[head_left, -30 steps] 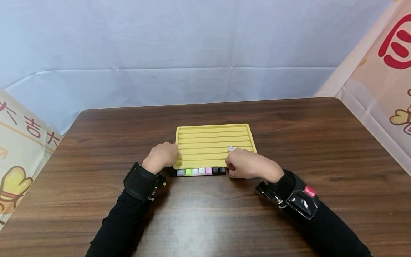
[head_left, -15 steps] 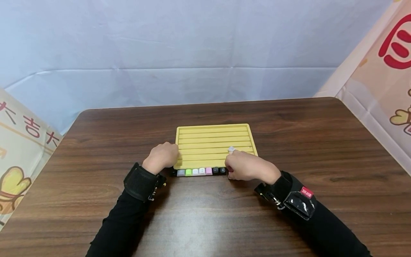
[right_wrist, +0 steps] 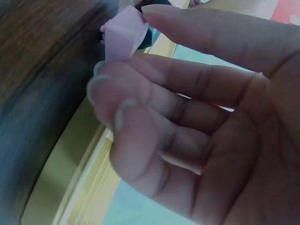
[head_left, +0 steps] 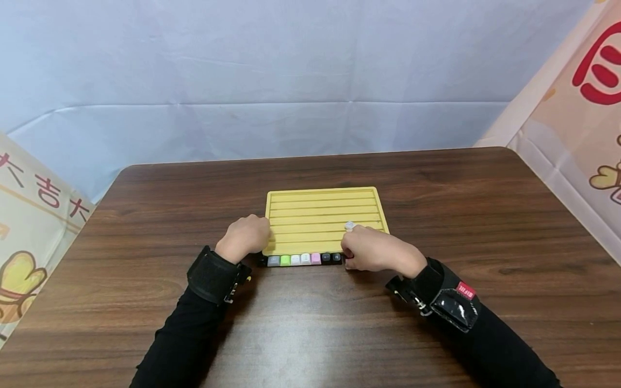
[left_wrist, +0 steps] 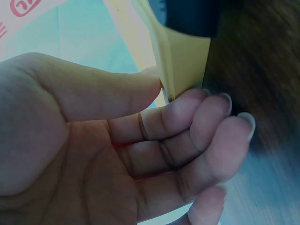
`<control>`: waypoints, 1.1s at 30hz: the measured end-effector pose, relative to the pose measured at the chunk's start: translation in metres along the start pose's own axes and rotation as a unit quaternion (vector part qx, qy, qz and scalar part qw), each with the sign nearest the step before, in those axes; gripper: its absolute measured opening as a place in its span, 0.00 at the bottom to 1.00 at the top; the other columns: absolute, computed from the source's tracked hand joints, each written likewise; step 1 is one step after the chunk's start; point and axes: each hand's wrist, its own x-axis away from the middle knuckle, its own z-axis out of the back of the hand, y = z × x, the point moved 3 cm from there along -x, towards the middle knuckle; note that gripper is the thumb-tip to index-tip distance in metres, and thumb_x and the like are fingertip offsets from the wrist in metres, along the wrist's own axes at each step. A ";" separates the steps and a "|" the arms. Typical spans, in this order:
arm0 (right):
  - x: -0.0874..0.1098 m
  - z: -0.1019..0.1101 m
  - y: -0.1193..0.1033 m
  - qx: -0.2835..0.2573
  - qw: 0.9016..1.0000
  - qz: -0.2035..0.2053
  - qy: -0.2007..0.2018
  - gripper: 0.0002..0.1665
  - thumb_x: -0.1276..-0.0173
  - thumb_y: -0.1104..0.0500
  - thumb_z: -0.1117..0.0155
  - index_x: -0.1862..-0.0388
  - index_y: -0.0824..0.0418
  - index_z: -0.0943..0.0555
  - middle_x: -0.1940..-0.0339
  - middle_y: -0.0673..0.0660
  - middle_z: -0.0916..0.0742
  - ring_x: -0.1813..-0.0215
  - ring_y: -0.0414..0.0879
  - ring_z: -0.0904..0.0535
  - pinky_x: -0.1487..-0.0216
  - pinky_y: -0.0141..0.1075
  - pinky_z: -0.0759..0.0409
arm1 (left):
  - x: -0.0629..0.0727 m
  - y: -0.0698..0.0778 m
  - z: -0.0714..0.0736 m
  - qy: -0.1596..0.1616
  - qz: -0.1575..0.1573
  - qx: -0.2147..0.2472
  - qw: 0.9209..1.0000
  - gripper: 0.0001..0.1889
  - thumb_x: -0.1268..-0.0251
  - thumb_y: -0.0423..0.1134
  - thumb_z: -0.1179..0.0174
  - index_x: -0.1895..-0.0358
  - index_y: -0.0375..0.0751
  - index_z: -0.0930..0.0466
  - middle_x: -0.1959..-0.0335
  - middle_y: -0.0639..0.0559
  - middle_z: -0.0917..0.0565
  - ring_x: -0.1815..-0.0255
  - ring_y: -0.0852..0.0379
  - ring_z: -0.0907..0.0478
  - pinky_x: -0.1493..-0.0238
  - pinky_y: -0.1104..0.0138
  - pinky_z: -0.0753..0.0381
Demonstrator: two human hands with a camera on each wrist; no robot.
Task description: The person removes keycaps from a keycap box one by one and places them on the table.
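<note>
A yellow ridged tray (head_left: 315, 215) lies on the table with a row of keycaps (head_left: 305, 259) along its near edge. The row has grey, green, white, pink and black caps. My left hand (head_left: 245, 234) grips the tray's left side near the front corner, thumb on the rim (left_wrist: 166, 70) and fingers curled against the outer wall. At the row's right end, my right hand (head_left: 375, 248) pinches a pink keycap (right_wrist: 123, 37) between thumb and fingertips. Beside those knuckles, a white keycap (head_left: 350, 225) sits on the tray, partly hidden. Most fingertips are hidden in the head view.
The brown wooden table (head_left: 301, 323) extends around the tray on all sides. A pale cloth (head_left: 291, 81) hangs behind the far edge. Printed banners (head_left: 577, 134) flank it. A dark piece (left_wrist: 190, 16) borders the tray in the left wrist view.
My right hand and forearm have shifted very slightly while keeping to the row's right end. The left hand, tray and visible keycaps look unmoved.
</note>
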 end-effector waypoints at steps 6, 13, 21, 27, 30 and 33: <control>0.002 0.004 0.001 -0.001 1.000 0.001 0.005 0.17 0.41 0.63 0.35 0.84 0.57 0.32 0.84 0.47 0.32 0.80 0.39 0.39 0.75 0.30 0.40 | 0.001 0.000 0.000 0.001 0.001 0.002 1.000 0.17 0.30 0.35 0.55 0.81 0.43 0.35 0.83 0.51 0.41 0.83 0.57 0.47 0.78 0.66 0.44; 0.001 0.003 0.000 0.008 1.000 0.002 -0.003 0.15 0.41 0.63 0.35 0.82 0.57 0.30 0.83 0.47 0.31 0.78 0.40 0.39 0.75 0.30 0.40 | 0.000 0.000 0.000 -0.001 0.003 0.002 1.000 0.16 0.30 0.34 0.55 0.81 0.43 0.35 0.83 0.51 0.41 0.83 0.57 0.47 0.78 0.66 0.44; -0.001 -0.001 0.000 0.019 1.000 0.005 0.009 0.15 0.41 0.64 0.35 0.83 0.57 0.30 0.85 0.47 0.30 0.79 0.39 0.37 0.75 0.29 0.39 | -0.001 0.000 0.000 0.001 0.001 0.001 1.000 0.17 0.30 0.35 0.55 0.81 0.43 0.35 0.83 0.51 0.40 0.83 0.57 0.46 0.78 0.66 0.44; -0.002 0.000 0.001 0.014 1.000 -0.011 0.023 0.15 0.41 0.64 0.35 0.82 0.57 0.29 0.84 0.48 0.29 0.79 0.39 0.37 0.77 0.29 0.39 | -0.001 0.000 0.000 0.001 -0.001 0.002 1.000 0.17 0.30 0.35 0.55 0.82 0.43 0.35 0.83 0.51 0.40 0.83 0.57 0.46 0.78 0.65 0.44; -0.002 0.000 0.001 0.015 0.999 -0.016 0.030 0.15 0.42 0.63 0.34 0.82 0.57 0.30 0.85 0.48 0.31 0.80 0.39 0.38 0.78 0.29 0.40 | -0.001 -0.001 0.000 -0.001 0.001 0.004 1.000 0.17 0.30 0.35 0.55 0.81 0.43 0.34 0.83 0.51 0.41 0.83 0.57 0.46 0.78 0.65 0.44; -0.001 0.001 0.002 0.018 0.999 -0.019 0.034 0.16 0.42 0.62 0.34 0.83 0.57 0.31 0.85 0.47 0.32 0.81 0.39 0.40 0.78 0.29 0.42 | -0.001 -0.001 0.000 -0.002 0.004 0.005 1.000 0.16 0.30 0.35 0.55 0.81 0.42 0.34 0.83 0.51 0.41 0.83 0.57 0.47 0.78 0.65 0.44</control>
